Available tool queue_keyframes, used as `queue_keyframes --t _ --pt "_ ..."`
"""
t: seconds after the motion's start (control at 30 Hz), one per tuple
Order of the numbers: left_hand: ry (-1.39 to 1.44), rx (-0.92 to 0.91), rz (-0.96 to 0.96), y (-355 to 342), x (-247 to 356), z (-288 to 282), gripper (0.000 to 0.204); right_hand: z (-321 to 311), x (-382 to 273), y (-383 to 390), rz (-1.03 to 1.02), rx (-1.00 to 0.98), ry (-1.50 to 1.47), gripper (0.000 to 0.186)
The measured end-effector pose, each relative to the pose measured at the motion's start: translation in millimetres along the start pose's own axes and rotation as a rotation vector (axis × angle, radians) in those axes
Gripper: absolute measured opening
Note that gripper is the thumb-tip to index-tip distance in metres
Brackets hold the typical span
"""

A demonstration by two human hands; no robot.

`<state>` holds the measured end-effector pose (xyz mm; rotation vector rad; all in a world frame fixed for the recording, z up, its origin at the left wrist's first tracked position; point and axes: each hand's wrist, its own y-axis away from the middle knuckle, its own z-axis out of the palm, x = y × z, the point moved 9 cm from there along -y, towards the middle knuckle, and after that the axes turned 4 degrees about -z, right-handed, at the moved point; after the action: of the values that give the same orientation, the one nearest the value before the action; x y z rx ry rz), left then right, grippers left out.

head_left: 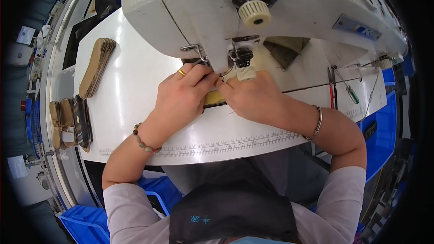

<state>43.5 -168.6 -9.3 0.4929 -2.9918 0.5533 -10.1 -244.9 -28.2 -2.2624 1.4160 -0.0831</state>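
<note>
A white sewing machine stands over the table, its needle area just above my fingers. Under it lies a small workpiece, yellow on top with a dark edge along its near side. My left hand, with a ring on one finger, has its fingers bent and pressed onto the workpiece's left part. From the right, my right hand pinches the same piece, its fingertips close to the left ones. The needle tip and the stitching spot are hidden behind the fingers and the machine head.
Stacked tan sole-shaped pieces lie at the left, with smaller bundles nearer me. Olive fabric sits behind the machine head. A green-handled screwdriver and a red-handled tool lie at the right. A ruler scale runs along the front edge.
</note>
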Motion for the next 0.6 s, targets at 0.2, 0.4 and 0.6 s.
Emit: queue_keyframes --t 0.2,0.4,0.6 --pt "0.031 0.025 -0.024 -3.6 -4.3 -0.6 0.034 4.1 3.8 -3.3 0.027 -0.025 0.05 0.004" --pt "0.029 0.056 -0.036 -7.9 -3.6 0.0 0.025 5.5 11.1 -2.3 0.05 -0.011 0.09 0.011" --pt "0.006 0.06 -0.086 -6.3 -7.3 3.5 0.022 5.1 18.7 -3.3 0.045 0.008 0.079 0.015"
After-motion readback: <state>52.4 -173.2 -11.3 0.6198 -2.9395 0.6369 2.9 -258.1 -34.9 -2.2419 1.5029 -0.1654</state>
